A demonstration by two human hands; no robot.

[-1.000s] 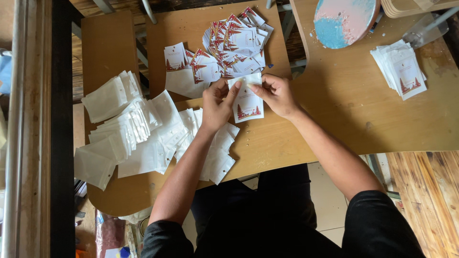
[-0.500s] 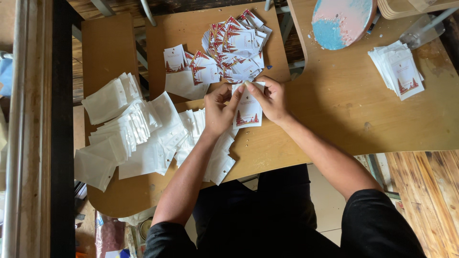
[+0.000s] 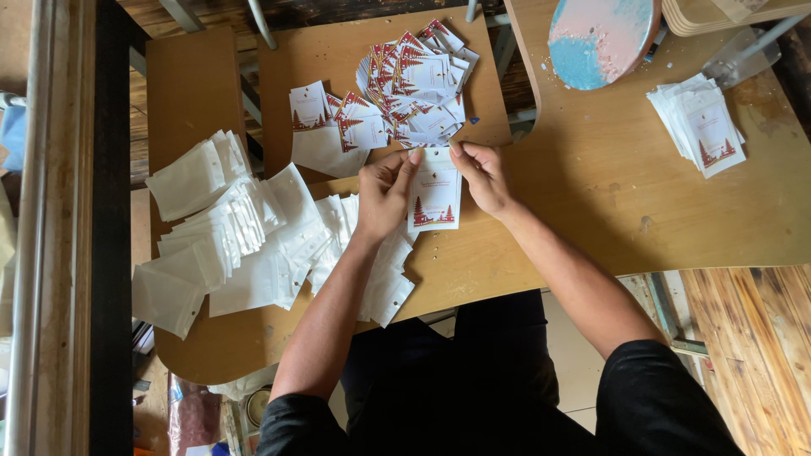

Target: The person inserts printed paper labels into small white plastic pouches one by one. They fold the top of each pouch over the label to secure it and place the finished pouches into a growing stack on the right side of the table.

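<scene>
We are pinching a white card by its far top edge, left hand and right hand either side, its long axis pointing away across the tabletop.

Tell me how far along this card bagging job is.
Done, it seems: a small stack of bagged cards lies at the right. In hand: the left hand and right hand pinch the top of one printed card, apparently in a sleeve. Left: a heap of loose printed cards and many empty clear sleeves, so most remains.
</scene>
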